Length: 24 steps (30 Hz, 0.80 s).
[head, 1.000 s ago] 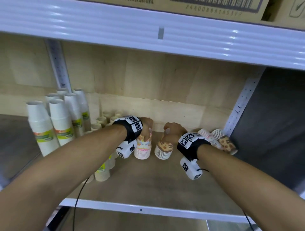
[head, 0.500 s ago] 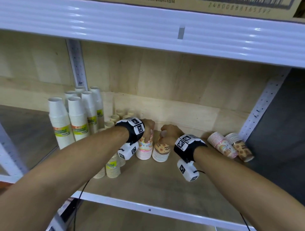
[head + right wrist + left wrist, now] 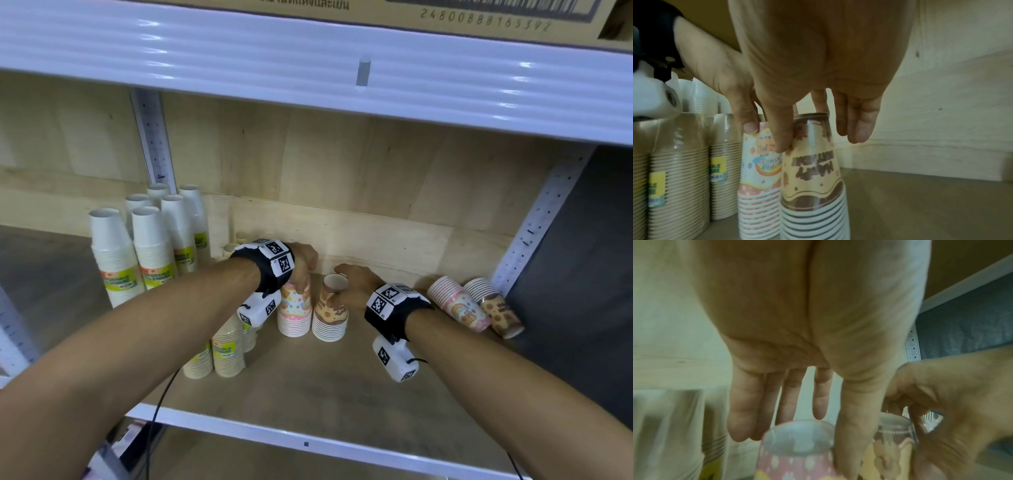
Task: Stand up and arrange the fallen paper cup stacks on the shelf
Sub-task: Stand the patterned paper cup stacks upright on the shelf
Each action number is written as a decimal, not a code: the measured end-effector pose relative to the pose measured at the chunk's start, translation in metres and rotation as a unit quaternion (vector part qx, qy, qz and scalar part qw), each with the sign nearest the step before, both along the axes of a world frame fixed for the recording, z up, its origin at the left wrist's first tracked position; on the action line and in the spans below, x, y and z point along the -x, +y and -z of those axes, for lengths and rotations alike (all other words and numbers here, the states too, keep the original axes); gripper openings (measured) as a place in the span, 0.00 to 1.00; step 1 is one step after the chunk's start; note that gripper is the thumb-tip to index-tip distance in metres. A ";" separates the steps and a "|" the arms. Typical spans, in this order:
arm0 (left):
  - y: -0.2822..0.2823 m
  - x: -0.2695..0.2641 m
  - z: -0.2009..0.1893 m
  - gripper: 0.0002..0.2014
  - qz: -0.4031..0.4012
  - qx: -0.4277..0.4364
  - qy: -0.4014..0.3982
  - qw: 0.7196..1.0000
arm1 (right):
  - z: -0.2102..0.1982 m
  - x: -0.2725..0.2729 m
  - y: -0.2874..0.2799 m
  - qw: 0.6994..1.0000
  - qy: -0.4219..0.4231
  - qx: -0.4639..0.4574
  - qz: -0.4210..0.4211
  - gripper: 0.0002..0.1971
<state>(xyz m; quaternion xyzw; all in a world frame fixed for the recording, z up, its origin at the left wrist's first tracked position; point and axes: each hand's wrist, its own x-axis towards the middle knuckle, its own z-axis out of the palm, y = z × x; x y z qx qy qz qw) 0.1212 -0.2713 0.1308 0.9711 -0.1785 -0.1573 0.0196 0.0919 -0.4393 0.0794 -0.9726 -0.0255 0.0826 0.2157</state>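
Even overhead light streaks glare along the glossy white metal shelf beam (image 3: 308, 68); wide-angle distortion bends its edges, while both wrist views are dim, soft and blurred up close.

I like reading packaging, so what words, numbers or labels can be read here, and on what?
"2480088165392": cardboard box above the shelf; the script beside it is cut off.
"HAPPY BIRTHDAY", upside down: brown cup stack.
"HAPPY", upside down, the rest hidden: pink cup stack.
Yellow labels on white and beige stacks: too blurred.

Left hand (image 3: 303, 265), right hand (image 3: 354, 286): fingers down, pinching.
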 end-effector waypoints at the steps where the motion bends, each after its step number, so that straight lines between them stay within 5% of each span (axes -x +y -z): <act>1: -0.002 -0.002 -0.003 0.32 0.000 0.000 0.001 1.000 | -0.003 0.003 -0.004 1.000 -0.004 0.008 -0.010 0.31; 7: -0.023 -0.013 -0.020 0.25 0.016 0.030 -0.045 0.998 | -0.009 0.007 -0.051 1.000 0.018 0.006 0.017 0.44; 19: -0.151 -0.021 -0.018 0.26 0.132 0.117 -0.034 0.984 | 0.004 0.014 -0.183 0.977 -0.067 0.117 0.163 0.28; 24: -0.214 -0.015 0.004 0.29 0.196 0.136 -0.026 0.971 | 0.023 0.016 -0.237 0.954 -0.072 0.096 0.273 0.22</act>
